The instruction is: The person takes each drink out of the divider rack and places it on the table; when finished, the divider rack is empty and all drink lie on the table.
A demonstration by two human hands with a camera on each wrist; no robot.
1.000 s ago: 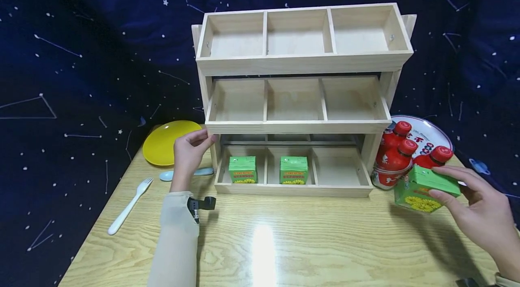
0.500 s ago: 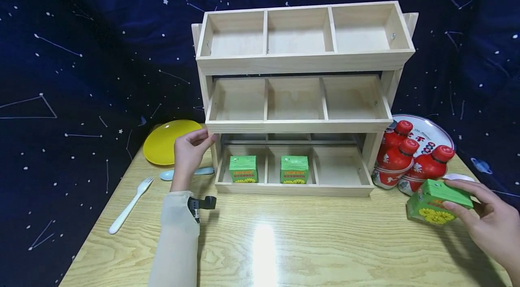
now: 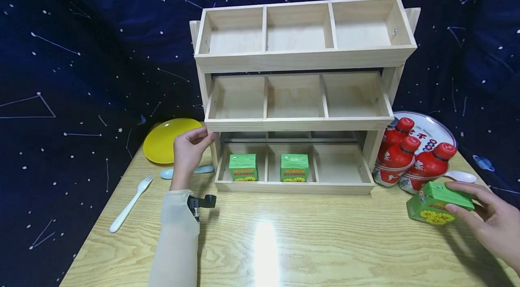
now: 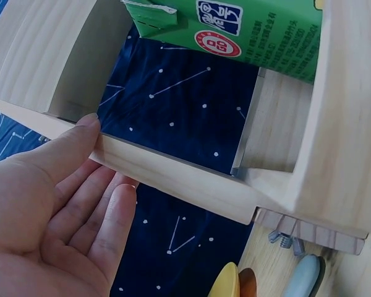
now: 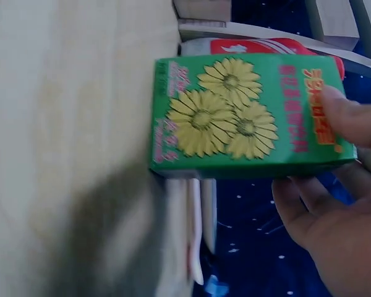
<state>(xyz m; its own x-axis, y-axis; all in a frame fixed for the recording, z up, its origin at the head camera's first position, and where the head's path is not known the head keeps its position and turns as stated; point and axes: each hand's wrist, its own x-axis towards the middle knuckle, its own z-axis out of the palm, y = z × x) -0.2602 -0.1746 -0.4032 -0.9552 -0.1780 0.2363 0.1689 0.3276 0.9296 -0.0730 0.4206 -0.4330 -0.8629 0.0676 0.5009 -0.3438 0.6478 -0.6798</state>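
Note:
A three-tier wooden rack [image 3: 298, 123] stands at the back of the table, each tier split into three compartments. My left hand [image 3: 189, 154] grips its left upright just below the middle tier; in the left wrist view the thumb lies on the wood with the fingers behind it. At the right, my right hand [image 3: 485, 217] holds a green drink carton [image 3: 436, 203] with yellow flowers, thumb on the front face and fingers behind. Two like cartons sit in the bottom tier, one in the left compartment [image 3: 243, 167], one in the middle compartment [image 3: 294, 167].
Three red bottles [image 3: 430, 167] stand right of the rack, before a patterned white plate [image 3: 444, 131]. A white spoon [image 3: 461, 176] lies behind the held carton. On the left are a yellow plate [image 3: 162, 142], a pale blue spoon [image 3: 203, 169] and a white fork [image 3: 130, 205].
My right hand has moved right and down with the carton, away from the red bottles, uncovering the front one and the white spoon. My left hand has stayed on the rack.

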